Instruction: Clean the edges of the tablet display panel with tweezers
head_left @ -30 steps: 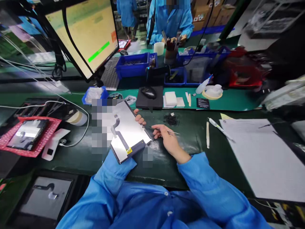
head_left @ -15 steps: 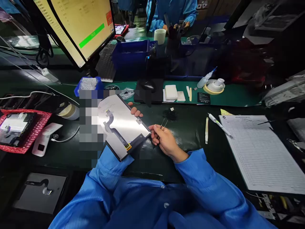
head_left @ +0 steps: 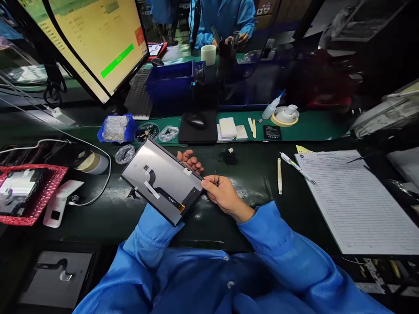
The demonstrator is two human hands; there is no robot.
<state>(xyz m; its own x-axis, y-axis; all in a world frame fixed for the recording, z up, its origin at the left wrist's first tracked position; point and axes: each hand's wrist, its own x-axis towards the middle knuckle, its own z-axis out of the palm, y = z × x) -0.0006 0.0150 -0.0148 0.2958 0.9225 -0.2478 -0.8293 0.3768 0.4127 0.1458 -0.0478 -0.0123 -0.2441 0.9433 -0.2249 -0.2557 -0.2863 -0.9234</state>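
Observation:
A tablet-size display panel, grey back upward, tilts above the dark bench, its dark flex cable running to a connector near the lower edge. My right hand is closed, pinching the panel's right corner between thumb and fingers. Tweezers poke up from that same hand. Behind and below the panel is my left hand, palm up, its fingers loosely apart past the far edge. The panel hides the rest of that hand, so whether it bears weight there is unclear.
A monitor with a green bar stands back left. Blue bin, mouse, white pads and dropper bottle line the back mat. Pens and a ruled sheet lie right; another panel lies lower left. A person sits opposite.
The panel has turned slightly and its back is less glaring. My left fingers have loosened from its far edge. My right hand has taken hold of the corner. The view has shifted a little.

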